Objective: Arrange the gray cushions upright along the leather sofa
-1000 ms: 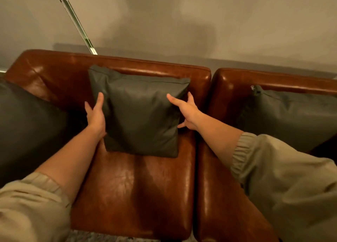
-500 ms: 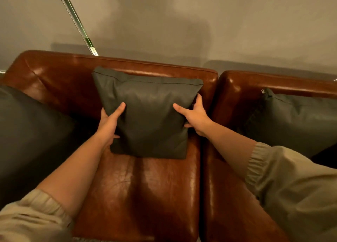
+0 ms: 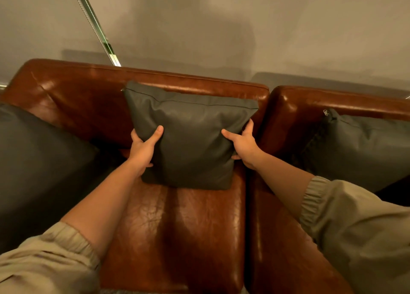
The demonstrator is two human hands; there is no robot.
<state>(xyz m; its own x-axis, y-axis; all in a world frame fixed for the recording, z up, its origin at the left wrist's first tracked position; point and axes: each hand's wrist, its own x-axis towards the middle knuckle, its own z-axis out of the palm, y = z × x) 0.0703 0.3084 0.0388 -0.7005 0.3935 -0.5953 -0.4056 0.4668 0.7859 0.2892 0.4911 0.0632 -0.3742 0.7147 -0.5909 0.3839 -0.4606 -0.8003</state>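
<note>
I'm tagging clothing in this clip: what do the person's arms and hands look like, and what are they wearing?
Both arms wear loose khaki-beige fabric sleeves, the left sleeve and right sleeve, each pushed up the forearm and ending in a gathered elastic cuff. The forearms below the cuffs are bare. The left hand and right hand are bare too: no gloves, rings, watch or bracelet visible.

Left cushion [image 3: 37,171], at 9 o'clock, cut off by frame edge. Right cushion [image 3: 363,151], at 3 o'clock, likewise cropped, lower corner behind the sleeve [image 3: 359,231]. Fingers of left hand [image 3: 142,148] and right hand [image 3: 243,146] hidden behind the middle cushion [image 3: 190,143]; only thumbs show.
</note>
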